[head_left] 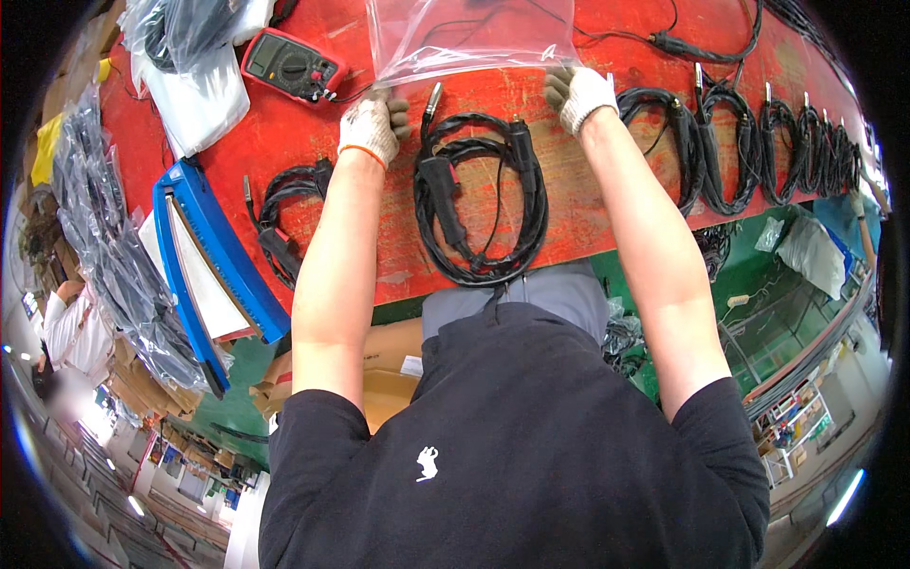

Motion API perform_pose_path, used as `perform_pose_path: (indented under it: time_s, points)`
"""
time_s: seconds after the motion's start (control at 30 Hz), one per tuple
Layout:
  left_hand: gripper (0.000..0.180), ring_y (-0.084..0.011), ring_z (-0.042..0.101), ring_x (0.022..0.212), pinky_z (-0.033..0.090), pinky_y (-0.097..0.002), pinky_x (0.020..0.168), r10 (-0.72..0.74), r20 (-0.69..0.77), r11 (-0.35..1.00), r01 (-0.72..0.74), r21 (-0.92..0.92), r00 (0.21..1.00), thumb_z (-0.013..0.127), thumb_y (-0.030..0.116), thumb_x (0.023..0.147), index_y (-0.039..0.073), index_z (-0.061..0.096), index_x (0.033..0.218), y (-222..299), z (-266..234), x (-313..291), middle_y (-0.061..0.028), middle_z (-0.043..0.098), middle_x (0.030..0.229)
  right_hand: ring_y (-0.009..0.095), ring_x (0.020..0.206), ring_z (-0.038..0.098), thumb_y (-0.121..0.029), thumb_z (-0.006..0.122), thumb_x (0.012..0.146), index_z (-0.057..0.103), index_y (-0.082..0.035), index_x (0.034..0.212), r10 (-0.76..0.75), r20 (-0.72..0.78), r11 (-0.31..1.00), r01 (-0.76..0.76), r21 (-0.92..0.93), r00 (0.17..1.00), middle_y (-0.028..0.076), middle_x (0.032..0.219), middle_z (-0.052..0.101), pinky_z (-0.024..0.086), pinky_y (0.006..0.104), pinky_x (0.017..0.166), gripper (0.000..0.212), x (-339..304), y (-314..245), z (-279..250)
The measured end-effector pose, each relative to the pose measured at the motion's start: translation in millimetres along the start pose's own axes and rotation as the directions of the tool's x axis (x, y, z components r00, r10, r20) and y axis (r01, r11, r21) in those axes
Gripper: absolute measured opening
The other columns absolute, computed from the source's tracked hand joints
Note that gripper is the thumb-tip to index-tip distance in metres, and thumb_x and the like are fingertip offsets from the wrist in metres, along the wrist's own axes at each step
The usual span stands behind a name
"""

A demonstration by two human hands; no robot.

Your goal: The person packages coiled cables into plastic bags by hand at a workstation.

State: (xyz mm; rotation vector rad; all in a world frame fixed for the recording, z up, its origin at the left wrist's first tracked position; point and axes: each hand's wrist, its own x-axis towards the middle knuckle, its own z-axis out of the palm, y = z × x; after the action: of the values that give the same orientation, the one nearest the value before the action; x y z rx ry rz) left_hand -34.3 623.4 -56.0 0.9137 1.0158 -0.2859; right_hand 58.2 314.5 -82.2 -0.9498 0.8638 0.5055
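Note:
A clear plastic bag (469, 43) lies at the far side of the red table. My left hand (373, 128), in a pale knitted glove with grey fingers, is closed at the bag's near left corner. At its near right corner my right hand (580, 93), gloved alike, has its fingers closed on the edge. Between my forearms rests a coiled black cable (531, 213) with a metal plug end and a black handle (444, 194) bearing a red trigger. Neither hand touches the coil.
A red multimeter (292, 64) and white plastic bags (194, 100) lie at the far left. A blue frame-like bag sealer (232, 251) stands nearer. Another cable coil (275, 223) sits beside my left forearm; several more coils (730, 152) line the right side. Bagged cables (104, 218) are heaped left.

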Motion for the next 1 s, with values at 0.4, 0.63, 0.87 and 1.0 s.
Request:
perform_pose_path:
  time_s: [0.4, 0.63, 0.87, 1.0]
  points:
    - [0.028, -0.0229, 0.070, 0.095, 0.060, -0.0276, 0.080, 0.170, 0.104, 0.957, -0.139, -0.254, 0.980, 0.047, 0.012, 0.106, -0.006, 0.058, 0.125, 0, -5, 10, -0.0152, 0.069, 0.109, 0.026, 0.081, 0.068, -0.018, 0.044, 0.105, 0.058, -0.003, 0.116, 0.029, -0.085, 0.985, -0.014, 0.171, 0.996, 0.014, 0.098, 0.068, 0.059, 0.0374, 0.065, 0.023, -7, 3, 4]
    - [0.038, -0.0333, 0.065, 0.115, 0.053, -0.0451, 0.102, 0.341, 0.189, 0.940, -0.333, -0.075, 0.921, 0.044, 0.025, 0.107, -0.006, 0.050, 0.129, -15, 10, -1, -0.0223, 0.062, 0.127, 0.037, 0.130, 0.054, -0.027, 0.044, 0.107, 0.047, 0.005, 0.136, -0.280, 0.394, 0.824, 0.430, -0.369, 0.875, 0.023, 0.139, 0.054, 0.050, 0.0486, 0.107, 0.043, -15, 18, -9]
    - [0.037, -0.0302, 0.065, 0.106, 0.050, -0.0409, 0.091, 0.462, 0.308, 0.584, -0.546, 0.600, 0.832, 0.045, 0.030, 0.106, -0.001, 0.059, 0.120, -40, -23, -28, -0.0220, 0.065, 0.118, 0.040, 0.129, 0.056, -0.031, 0.047, 0.107, 0.042, 0.005, 0.143, -0.204, 0.077, 0.974, 0.210, -0.086, 0.976, 0.025, 0.143, 0.051, 0.049, 0.0479, 0.106, 0.052, -65, 48, -16]
    - [0.034, -0.0304, 0.065, 0.098, 0.050, -0.0393, 0.086, 0.546, 0.281, 0.415, -0.547, 0.727, 0.789, 0.050, 0.029, 0.104, -0.002, 0.063, 0.112, -67, -48, -41, -0.0229, 0.067, 0.103, 0.032, 0.126, 0.058, -0.030, 0.047, 0.106, 0.048, 0.005, 0.140, -0.169, 0.090, 0.969, 0.182, -0.168, 0.981, 0.021, 0.137, 0.057, 0.048, 0.0421, 0.107, 0.048, -95, 74, -35]
